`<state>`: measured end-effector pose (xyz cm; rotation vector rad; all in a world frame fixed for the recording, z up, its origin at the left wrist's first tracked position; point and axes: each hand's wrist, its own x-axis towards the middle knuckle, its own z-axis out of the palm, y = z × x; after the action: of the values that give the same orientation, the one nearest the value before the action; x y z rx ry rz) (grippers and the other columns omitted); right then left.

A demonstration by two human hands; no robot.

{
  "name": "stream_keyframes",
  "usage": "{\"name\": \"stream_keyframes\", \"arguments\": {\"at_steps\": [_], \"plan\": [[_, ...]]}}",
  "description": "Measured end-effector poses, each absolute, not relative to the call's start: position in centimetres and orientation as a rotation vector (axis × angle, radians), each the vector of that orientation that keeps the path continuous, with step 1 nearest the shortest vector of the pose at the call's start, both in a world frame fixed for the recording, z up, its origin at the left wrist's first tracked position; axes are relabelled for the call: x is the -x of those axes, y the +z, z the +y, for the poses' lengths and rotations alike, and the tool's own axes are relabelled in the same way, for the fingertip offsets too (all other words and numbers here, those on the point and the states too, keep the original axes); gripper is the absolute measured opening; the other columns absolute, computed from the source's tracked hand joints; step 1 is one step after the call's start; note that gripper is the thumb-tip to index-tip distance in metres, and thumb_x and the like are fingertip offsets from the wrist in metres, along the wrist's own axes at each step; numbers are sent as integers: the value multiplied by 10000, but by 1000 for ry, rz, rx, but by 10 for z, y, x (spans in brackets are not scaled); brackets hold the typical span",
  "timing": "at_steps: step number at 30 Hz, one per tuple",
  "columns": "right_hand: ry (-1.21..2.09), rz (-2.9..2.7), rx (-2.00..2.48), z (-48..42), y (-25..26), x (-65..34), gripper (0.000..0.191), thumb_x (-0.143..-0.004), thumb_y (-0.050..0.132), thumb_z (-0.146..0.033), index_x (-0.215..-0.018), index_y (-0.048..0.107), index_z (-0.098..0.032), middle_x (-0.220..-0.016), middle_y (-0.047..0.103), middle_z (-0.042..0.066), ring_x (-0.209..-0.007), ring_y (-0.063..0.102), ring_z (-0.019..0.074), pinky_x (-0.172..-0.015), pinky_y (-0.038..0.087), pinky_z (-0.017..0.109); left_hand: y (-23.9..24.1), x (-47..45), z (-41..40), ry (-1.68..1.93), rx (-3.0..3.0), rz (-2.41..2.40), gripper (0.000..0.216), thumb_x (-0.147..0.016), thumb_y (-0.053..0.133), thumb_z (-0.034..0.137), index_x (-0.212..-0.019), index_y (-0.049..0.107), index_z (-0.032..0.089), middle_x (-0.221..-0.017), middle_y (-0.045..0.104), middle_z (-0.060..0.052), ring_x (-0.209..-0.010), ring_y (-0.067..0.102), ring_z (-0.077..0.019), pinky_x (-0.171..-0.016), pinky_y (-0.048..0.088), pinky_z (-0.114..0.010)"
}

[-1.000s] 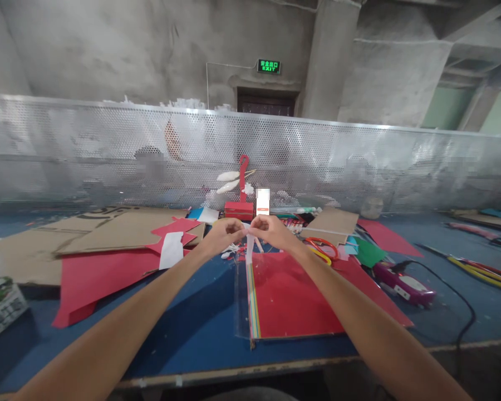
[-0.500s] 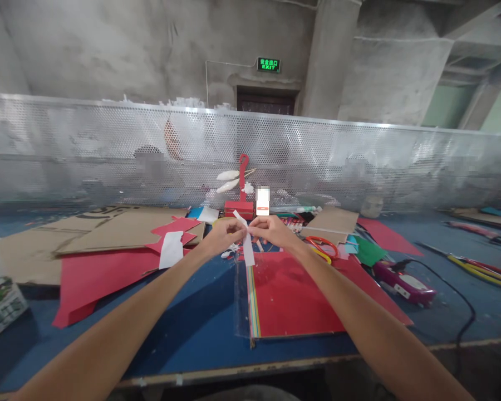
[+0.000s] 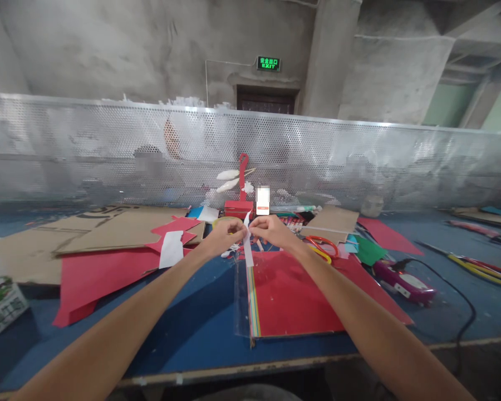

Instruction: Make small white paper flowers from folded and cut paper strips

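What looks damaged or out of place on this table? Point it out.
Small white bits lie strewn on the blue table beside the left hand, looking like litter. The red paper on the cardboard has jagged, irregular edges, as if cut or torn. I see no spill.

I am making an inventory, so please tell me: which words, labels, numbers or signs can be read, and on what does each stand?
"安全出口 EXIT": green sign above the doorway.
Carton, far left: large characters, too blurred to read surely.
White screen: too small and blurred.
Cardboard: black print, unreadable.
No other text is readable.
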<state>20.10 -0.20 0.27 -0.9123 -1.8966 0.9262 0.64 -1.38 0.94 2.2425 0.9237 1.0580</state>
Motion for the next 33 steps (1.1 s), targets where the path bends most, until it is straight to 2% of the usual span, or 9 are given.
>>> {"name": "stream_keyframes", "arguments": {"at_steps": [17,27,33], "plan": [[921,-1920,899,-1,3,-202,137,-802,634,-283,-812,678,-154,-640,681,23,-482,564,101,-408,410,183,7,-6,-10,1050,-2215,883,146,-821,553,271,-731,587,161,-676,552,5,-615,484,-109,-581,397,-223],[940,-1927,881,-4,5,-203,148,-800,637,-293,-804,681,-152,-670,687,34,-555,613,121,-414,412,175,5,-5,-9,1025,-2185,875,178,-829,550,318,-736,571,168,-695,542,5,-632,488,-117,-602,396,-236],[924,-1935,898,-5,6,-203,164,-806,642,-306,-821,693,-151,-661,688,28,-508,579,104,-418,405,181,5,-5,-9,1017,-2171,868,186,-827,548,336,-744,568,171,-693,547,3,-635,498,-121,-610,412,-238]]}}
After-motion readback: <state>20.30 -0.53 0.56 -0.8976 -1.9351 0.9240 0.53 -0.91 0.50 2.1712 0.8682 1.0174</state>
